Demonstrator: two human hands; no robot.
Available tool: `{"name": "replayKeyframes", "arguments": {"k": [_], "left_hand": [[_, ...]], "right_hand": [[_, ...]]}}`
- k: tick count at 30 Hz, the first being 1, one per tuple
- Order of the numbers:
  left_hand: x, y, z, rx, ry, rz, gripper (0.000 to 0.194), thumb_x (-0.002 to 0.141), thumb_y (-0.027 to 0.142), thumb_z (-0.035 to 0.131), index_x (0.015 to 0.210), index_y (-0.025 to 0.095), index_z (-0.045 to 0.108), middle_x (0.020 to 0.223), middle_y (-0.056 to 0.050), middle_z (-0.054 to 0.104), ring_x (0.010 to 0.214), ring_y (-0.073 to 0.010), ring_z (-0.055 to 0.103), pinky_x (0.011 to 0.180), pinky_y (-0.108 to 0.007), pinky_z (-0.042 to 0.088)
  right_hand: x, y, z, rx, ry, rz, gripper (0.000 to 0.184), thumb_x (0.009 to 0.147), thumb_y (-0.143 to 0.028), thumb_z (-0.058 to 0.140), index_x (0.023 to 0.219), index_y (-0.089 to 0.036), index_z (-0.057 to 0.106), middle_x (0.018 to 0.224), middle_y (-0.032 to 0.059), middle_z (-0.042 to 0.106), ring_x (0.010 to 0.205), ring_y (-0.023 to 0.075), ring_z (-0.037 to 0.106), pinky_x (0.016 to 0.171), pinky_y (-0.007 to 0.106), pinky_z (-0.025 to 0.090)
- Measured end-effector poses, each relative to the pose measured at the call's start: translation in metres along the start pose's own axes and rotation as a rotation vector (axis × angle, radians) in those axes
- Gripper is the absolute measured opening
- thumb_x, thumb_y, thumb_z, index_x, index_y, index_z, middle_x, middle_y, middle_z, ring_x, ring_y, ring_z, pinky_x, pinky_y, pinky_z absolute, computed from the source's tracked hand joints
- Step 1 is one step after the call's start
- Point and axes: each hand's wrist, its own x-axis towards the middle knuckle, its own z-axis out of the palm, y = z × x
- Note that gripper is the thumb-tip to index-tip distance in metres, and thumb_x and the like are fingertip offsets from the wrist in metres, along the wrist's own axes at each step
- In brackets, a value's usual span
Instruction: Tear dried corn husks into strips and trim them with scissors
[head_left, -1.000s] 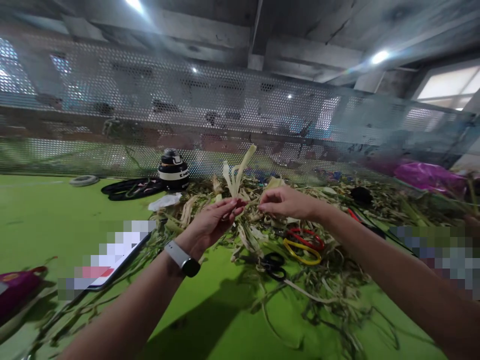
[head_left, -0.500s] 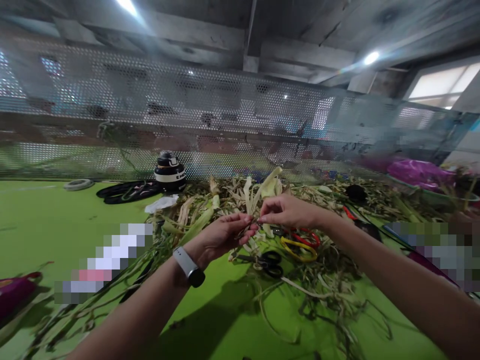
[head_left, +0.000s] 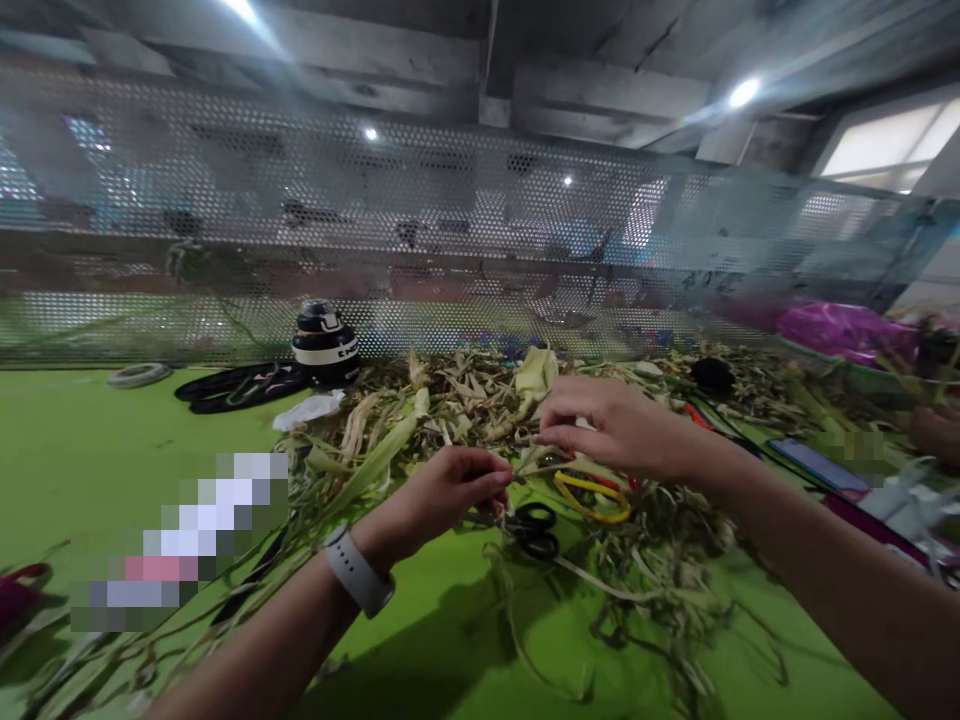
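My left hand [head_left: 457, 490], with a watch strap [head_left: 358, 572] at its wrist, is closed in a pinch on a thin strip of dried corn husk [head_left: 529, 463]. Just right of it and slightly higher, my right hand [head_left: 611, 425] is also closed, thumb against fingers, at the other end of the husk; its fingertips are partly hidden. Below the hands lie black-handled scissors [head_left: 536, 530]. Yellow-handled scissors [head_left: 592, 497] lie under my right hand, with red handles partly covered beside them. A broad pale husk [head_left: 536, 372] rises behind the hands.
Loose husks [head_left: 465, 385] cover the back of the green table [head_left: 420, 640]. A black bottle [head_left: 325, 345] stands at the back left near a white tissue [head_left: 309, 410]. A perforated metal screen [head_left: 420, 220] borders the far edge. At right lie a phone [head_left: 817, 467] and a purple bag [head_left: 847, 332].
My hands have moved apart; the left is lower with its back turned up, the right slightly farther right. The upright husk strips between them now slant low. The view has shifted slightly.
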Motion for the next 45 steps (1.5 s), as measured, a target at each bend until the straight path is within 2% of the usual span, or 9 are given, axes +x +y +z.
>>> {"name": "replayKeyframes", "arguments": {"k": [4, 7, 11, 15, 18, 25, 31, 37, 45], "left_hand": [[-0.014, 0.018, 0.005, 0.155, -0.197, 0.099, 0.019, 0.080, 0.029, 0.054, 0.072, 0.014, 0.064, 0.063, 0.001, 0.060, 0.058, -0.0079, 0.051, 0.058, -0.019, 0.041], [-0.021, 0.030, 0.007, -0.004, -0.305, 0.081, 0.018, 0.081, 0.027, 0.055, 0.075, 0.013, 0.063, 0.069, -0.002, 0.063, 0.060, -0.0084, 0.055, 0.058, -0.019, 0.043], [-0.013, 0.024, 0.002, -0.444, 0.094, 0.074, 0.013, 0.071, 0.022, 0.066, 0.080, 0.014, 0.062, 0.068, 0.000, 0.065, 0.057, -0.0059, 0.056, 0.055, -0.014, 0.044], [0.003, 0.004, -0.004, -0.468, 0.264, -0.016, 0.017, 0.064, 0.019, 0.071, 0.071, 0.013, 0.057, 0.063, 0.000, 0.064, 0.057, -0.0072, 0.057, 0.060, -0.017, 0.046], [0.008, -0.003, 0.000, -0.252, 0.316, 0.026, 0.017, 0.067, 0.023, 0.068, 0.074, 0.014, 0.056, 0.058, 0.001, 0.062, 0.053, -0.0089, 0.056, 0.054, -0.019, 0.044], [-0.005, 0.002, 0.020, 0.263, 0.196, 0.087, 0.012, 0.077, 0.025, 0.055, 0.072, 0.016, 0.063, 0.059, 0.000, 0.062, 0.052, -0.0114, 0.054, 0.049, -0.020, 0.039], [-0.019, 0.020, 0.019, 0.053, -0.145, 0.122, 0.014, 0.080, 0.027, 0.054, 0.083, 0.016, 0.063, 0.072, -0.004, 0.066, 0.062, -0.0126, 0.059, 0.058, -0.022, 0.045], [-0.001, 0.008, 0.010, -0.167, 0.231, 0.129, 0.012, 0.073, 0.025, 0.062, 0.075, 0.014, 0.059, 0.063, 0.001, 0.062, 0.052, -0.0072, 0.053, 0.049, -0.017, 0.040], [0.000, 0.006, 0.014, -0.008, 0.283, 0.121, 0.016, 0.071, 0.029, 0.062, 0.073, 0.016, 0.053, 0.059, 0.001, 0.061, 0.049, -0.0102, 0.055, 0.047, -0.020, 0.042]], "right_hand": [[0.012, 0.010, -0.011, 0.143, -0.022, -0.036, 0.016, 0.082, -0.026, 0.056, 0.075, -0.014, 0.063, 0.075, 0.0027, 0.056, 0.074, 0.0129, 0.049, 0.070, 0.026, 0.036], [0.018, 0.027, 0.005, 0.620, -0.145, 0.086, 0.016, 0.077, -0.029, 0.061, 0.073, -0.014, 0.060, 0.070, 0.0004, 0.055, 0.065, 0.0102, 0.049, 0.062, 0.024, 0.037], [0.009, 0.026, 0.070, 1.371, -0.020, 0.478, 0.027, 0.067, -0.036, 0.068, 0.064, -0.016, 0.050, 0.057, -0.0048, 0.048, 0.047, 0.0055, 0.038, 0.048, 0.020, 0.031], [-0.011, -0.002, 0.118, 1.482, -0.041, 0.569, 0.027, 0.073, -0.040, 0.061, 0.070, -0.020, 0.043, 0.046, -0.0101, 0.034, 0.038, 0.0056, 0.026, 0.041, 0.020, 0.025], [-0.023, -0.022, 0.111, 1.200, 0.046, 0.584, 0.025, 0.081, -0.042, 0.051, 0.072, -0.019, 0.047, 0.046, -0.0089, 0.034, 0.039, 0.0063, 0.025, 0.040, 0.020, 0.021], [-0.017, -0.011, 0.046, 0.099, 0.134, 0.086, 0.023, 0.088, -0.029, 0.043, 0.075, -0.016, 0.058, 0.069, 0.0019, 0.054, 0.063, 0.0118, 0.045, 0.059, 0.024, 0.030], [-0.002, 0.028, 0.041, 0.750, 0.061, 0.186, 0.024, 0.080, -0.038, 0.055, 0.072, -0.015, 0.055, 0.059, -0.0038, 0.047, 0.053, 0.0080, 0.040, 0.053, 0.021, 0.032], [-0.022, -0.004, 0.131, 1.267, 0.190, 0.599, 0.036, 0.075, -0.055, 0.050, 0.075, -0.019, 0.046, 0.048, -0.0100, 0.032, 0.037, 0.0057, 0.023, 0.038, 0.019, 0.022], [-0.034, -0.035, 0.093, 0.361, 0.252, 0.304, 0.024, 0.090, -0.030, 0.037, 0.076, -0.018, 0.052, 0.066, 0.0002, 0.051, 0.059, 0.0114, 0.043, 0.056, 0.023, 0.031]]}}
